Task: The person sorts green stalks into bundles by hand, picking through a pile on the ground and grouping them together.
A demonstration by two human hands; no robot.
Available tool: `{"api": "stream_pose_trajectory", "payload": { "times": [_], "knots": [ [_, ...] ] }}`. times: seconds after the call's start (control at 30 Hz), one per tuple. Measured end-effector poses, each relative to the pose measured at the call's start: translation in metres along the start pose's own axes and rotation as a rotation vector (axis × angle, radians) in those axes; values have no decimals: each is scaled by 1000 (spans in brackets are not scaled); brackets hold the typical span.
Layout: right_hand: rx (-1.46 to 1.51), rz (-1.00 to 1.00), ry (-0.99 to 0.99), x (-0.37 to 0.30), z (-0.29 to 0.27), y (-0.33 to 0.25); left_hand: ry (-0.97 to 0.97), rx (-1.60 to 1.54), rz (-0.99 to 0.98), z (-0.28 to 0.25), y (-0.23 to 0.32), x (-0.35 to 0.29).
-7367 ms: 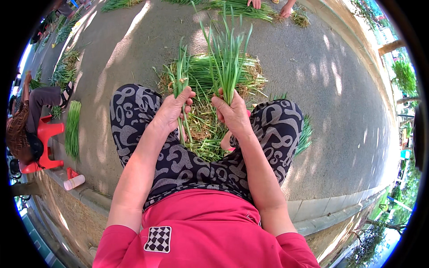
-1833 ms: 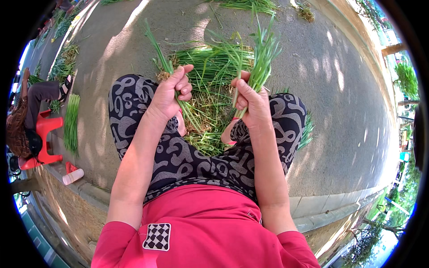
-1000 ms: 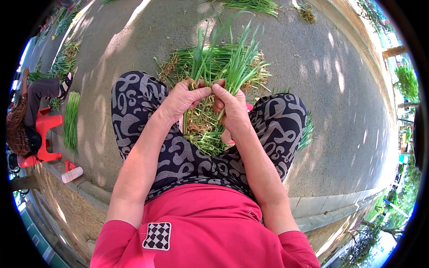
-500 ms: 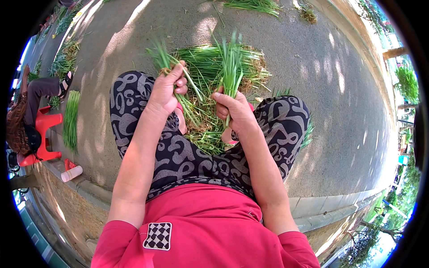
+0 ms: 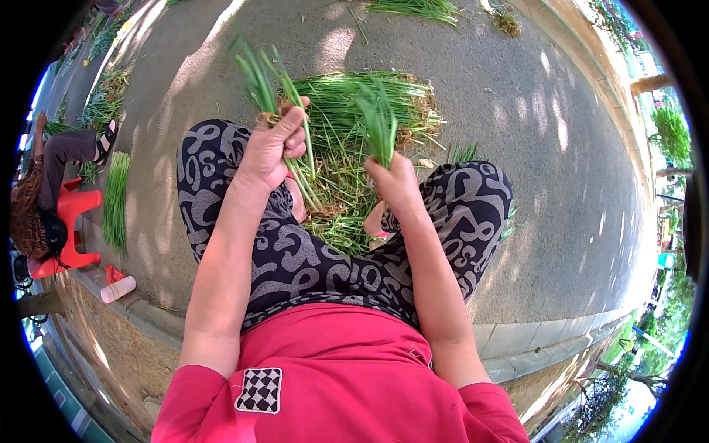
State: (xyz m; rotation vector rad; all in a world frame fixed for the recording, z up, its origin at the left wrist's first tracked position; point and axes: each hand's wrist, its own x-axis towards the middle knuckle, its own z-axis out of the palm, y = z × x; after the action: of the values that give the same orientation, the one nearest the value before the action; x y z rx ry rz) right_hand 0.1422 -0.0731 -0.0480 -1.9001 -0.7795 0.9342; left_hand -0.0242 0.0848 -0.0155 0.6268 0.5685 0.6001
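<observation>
My left hand [image 5: 275, 145] is closed around a small bunch of chives [image 5: 258, 83], whose leaves point up and away and whose stems hang down past the fingers. Some brownish dry bits cling by the thumb. To the right, my right hand [image 5: 396, 183] is shut on another bunch of chives [image 5: 379, 122], held upright, with its leaves slightly blurred. Beyond and between the hands lies a pile of chives [image 5: 336, 94] with brown, rooty ends on its right side. Loose trimmed stalks and dry leaves [image 5: 343, 207] cover the ground between my feet.
A sorted chive bundle [image 5: 116, 199] lies on the pavement at left, near a red plastic stool [image 5: 72, 221] with a person [image 5: 33, 192] seated on it. A pale cylinder [image 5: 118, 289] lies by the kerb. More chives [image 5: 417, 9] lie at the far edge.
My right hand has turned and shifted slightly to the right with its bunch. The left hand has moved slightly left, its bunch still in it.
</observation>
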Motion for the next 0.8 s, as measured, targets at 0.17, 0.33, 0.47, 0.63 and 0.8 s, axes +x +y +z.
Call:
{"api": "stream_pose_trajectory", "payload": {
  "times": [0.17, 0.33, 0.47, 0.63, 0.8],
  "knots": [
    [689, 145, -154, -7, 6, -33, 9, 138, -84, 12, -10, -6],
    [784, 56, -214, -11, 25, -49, 37, 340, -32, 19, -15, -8],
    [962, 115, -245, -8, 28, -48, 9, 318, -29, 21, -15, -9],
    [1055, 136, -233, -7, 30, -47, -11, 280, -81, 17, -15, -8],
    [1111, 166, -204, -8, 28, -52, -37, 287, -102, 18, -14, -8]
  ]
}}
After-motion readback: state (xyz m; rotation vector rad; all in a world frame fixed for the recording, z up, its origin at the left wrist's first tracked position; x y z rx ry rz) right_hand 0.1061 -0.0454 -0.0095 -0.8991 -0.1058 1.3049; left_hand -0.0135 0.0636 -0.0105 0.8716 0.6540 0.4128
